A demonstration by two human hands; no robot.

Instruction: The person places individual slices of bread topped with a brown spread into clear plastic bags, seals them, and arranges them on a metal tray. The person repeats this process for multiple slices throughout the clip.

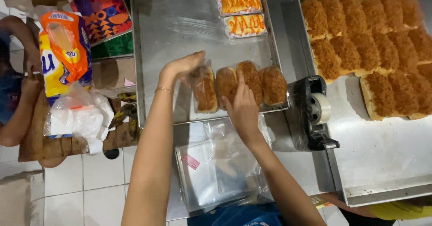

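A bagged bread roll is being gripped by the left hand at the left end of the row on the steel tray, its long axis running away from the person. A neighbouring roll is being pressed by the right hand, fingers extended.

Four clear-wrapped buns were lined on the steel tray; three wrapped striped ones lay farther off; an orange-and-yellow bag was seen far left
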